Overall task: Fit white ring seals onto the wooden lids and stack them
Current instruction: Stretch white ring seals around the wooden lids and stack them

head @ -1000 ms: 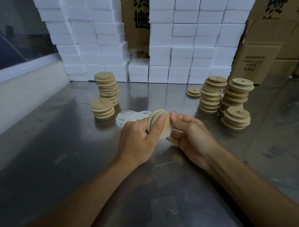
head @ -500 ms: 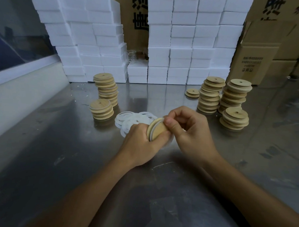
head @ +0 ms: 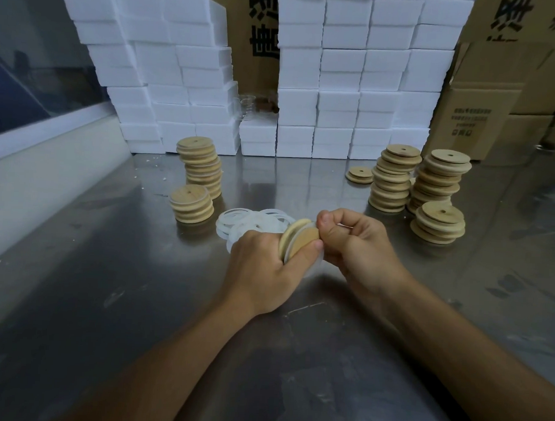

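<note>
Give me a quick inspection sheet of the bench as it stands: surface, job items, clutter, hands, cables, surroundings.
Surface: steel table, scuffed, reflective.
Job's things: wooden lid held on edge with a white ring seal at its rim; loose seals piled behind; short lid stack and tall lid stack on the left; three lid stacks plus a low pair on the right.
Clutter: white crumbs by the foam.
Hands: left hand grips the lid; right hand pinches the seal at the top edge.
Cables: nothing seen.
Surroundings: white foam boxes, cardboard cartons, glass jars in the gap.
</note>
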{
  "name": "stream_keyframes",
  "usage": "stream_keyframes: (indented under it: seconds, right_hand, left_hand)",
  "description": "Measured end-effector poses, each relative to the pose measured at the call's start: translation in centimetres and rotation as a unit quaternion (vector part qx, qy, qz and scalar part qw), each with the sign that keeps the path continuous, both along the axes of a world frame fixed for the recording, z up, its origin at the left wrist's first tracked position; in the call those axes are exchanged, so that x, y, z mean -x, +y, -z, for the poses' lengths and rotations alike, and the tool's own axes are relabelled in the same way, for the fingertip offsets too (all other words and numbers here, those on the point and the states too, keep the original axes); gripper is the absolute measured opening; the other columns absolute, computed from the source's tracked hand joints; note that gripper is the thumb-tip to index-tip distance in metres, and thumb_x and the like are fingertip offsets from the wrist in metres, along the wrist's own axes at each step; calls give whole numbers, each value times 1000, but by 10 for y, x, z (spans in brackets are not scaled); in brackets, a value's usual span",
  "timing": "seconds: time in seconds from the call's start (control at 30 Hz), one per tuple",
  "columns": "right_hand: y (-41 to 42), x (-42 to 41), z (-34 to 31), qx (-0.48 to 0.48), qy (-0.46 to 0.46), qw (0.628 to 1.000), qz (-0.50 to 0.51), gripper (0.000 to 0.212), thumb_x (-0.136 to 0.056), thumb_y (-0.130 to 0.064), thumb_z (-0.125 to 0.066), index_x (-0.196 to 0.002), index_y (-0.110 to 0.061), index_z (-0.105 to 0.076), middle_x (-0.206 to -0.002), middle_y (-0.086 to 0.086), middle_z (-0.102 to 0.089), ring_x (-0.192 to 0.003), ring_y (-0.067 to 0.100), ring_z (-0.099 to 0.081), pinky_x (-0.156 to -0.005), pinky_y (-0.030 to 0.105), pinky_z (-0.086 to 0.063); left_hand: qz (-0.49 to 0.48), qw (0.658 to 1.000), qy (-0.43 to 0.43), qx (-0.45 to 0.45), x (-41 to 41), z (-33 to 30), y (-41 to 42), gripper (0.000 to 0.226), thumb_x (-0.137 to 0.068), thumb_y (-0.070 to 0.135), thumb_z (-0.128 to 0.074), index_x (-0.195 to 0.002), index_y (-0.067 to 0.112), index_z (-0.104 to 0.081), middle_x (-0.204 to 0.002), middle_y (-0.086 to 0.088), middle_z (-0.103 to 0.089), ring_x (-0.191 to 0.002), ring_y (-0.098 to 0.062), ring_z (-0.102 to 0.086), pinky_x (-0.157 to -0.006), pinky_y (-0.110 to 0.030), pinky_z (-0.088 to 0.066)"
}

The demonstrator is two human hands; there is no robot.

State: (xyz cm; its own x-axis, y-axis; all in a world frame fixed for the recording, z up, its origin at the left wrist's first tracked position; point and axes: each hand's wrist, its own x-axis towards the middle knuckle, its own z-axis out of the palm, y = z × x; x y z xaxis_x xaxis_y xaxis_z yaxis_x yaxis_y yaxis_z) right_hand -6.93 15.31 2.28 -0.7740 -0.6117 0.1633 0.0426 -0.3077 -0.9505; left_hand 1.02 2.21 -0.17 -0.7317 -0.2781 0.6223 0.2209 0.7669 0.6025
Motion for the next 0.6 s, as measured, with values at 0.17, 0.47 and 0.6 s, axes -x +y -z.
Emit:
stream_keyframes:
  seconds: [0.17,0.47,0.6]
  right_hand:
    - [3,1,0,-13,-10,999,-40,25,-82,-29,-65,-82,-4,-65,-75,9,-72,-72,16,-70,-65,24,-56]
    - [0,1,4,-9,-36,998,-53,22,-85,-29,-63,-79,-11,-73,-85,16,-73,-79,24,-72,-68,30,-58]
    - [-1,2,4,-15,-56,997,-50,36,-80,-31,-64,-93,2,-67,-89,19,-73,-80,25,-72,-68,30,-58]
  left_hand:
    - [-3,1000,19,6,0,-1,-1,50,-88,53,-51,-86,9,-73,-74,-4,-70,-70,-17,-65,-70,-44,-51]
    - [-14,999,27,-20,2,2,-2,52,-88,54,-52,-78,7,-71,-69,-5,-68,-67,-17,-64,-69,-43,-52]
    - [-18,999,37,-24,3,2,-1,52,-88,53,-51,-77,7,-71,-68,-5,-68,-67,-18,-64,-70,-42,-51]
